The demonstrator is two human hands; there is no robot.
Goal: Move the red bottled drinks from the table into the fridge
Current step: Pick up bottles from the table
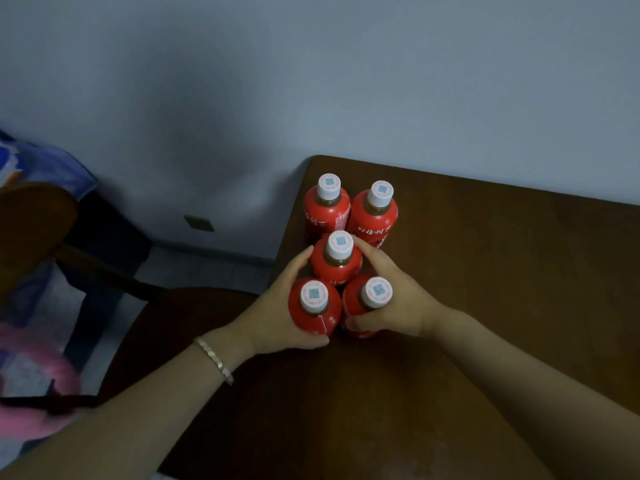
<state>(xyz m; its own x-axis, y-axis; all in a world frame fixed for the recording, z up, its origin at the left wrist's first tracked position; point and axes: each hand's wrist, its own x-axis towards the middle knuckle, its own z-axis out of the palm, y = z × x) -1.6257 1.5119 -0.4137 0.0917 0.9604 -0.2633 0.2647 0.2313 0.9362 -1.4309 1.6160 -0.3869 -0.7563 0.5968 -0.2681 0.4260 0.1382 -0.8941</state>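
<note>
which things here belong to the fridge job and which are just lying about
Job: near-left bottle, gripped by the left hand; near-right bottle, gripped by the right hand; middle bottle; far-left bottle; far-right bottle; table.
Lying about: brown chair; patterned cloth; blurred pink thing; wall socket.

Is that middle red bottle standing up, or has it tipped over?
Upright: the middle bottle has its white cap pointing up toward the camera, with the red body beneath it, like the four bottles around it.
</note>
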